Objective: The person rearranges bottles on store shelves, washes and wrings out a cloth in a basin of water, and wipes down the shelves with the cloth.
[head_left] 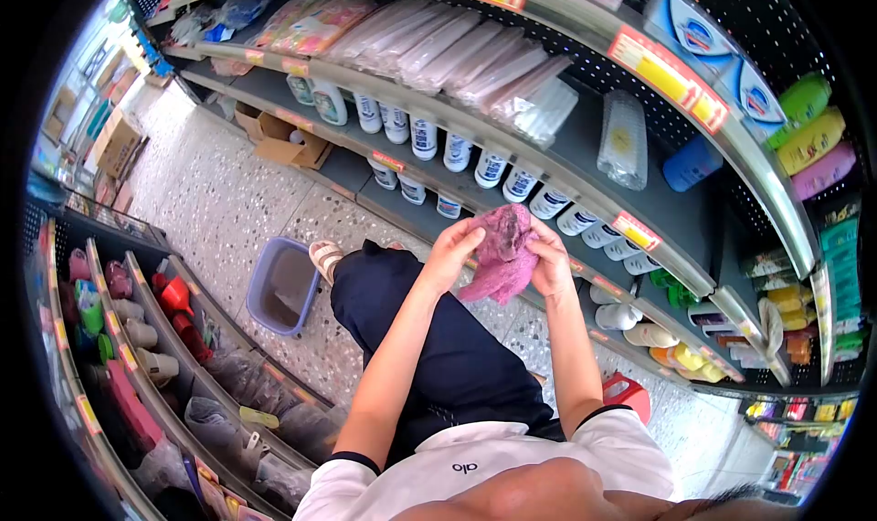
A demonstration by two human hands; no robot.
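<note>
A pink cloth [502,256] with a dark, dirty patch near its top is stretched between my two hands, in front of the shelf edge. My left hand [454,252] grips its left side, thumb and fingers pinched together. On the other side my right hand [551,258] is closed on the cloth's right edge. The lower part of the cloth hangs down loosely. Just beyond it stand several white bottles [519,184] with dark lettering in a row on the shelf.
A purple bucket [283,286] with murky water stands on the speckled floor [215,174] to the left. Shelves of packets [457,51] run ahead. Another stocked rack [174,366] is at lower left. A cardboard box [274,137] sits on the low shelf. Something red [628,396] is beside my right arm.
</note>
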